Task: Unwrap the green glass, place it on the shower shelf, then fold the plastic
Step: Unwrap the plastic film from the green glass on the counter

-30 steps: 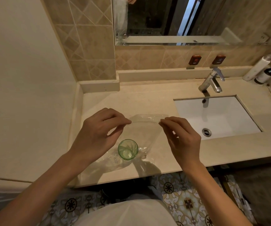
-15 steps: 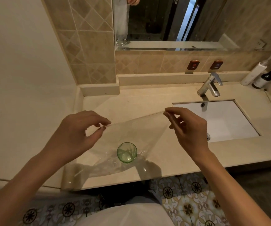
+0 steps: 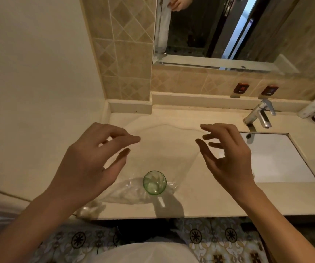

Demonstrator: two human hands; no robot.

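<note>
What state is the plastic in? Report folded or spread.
Spread: the plastic lies open on the counter under the upright green glass.

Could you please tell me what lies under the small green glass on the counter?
The green drinking glass stands on a clear crumpled plastic sheet spread over the beige stone counter; its base hides the plastic directly beneath.

I see two bare forearms, with no sleeves, watch or bracelet showing on the stretch that is in view. The left hand and the right hand wear no gloves, and I can make out no rings. The fingernails look short and unpainted. Below the front edge of the counter, at the bottom middle of the view, I see a rounded patch of plain white cloth, the front of a garment without print or buttons that I can tell.
</note>
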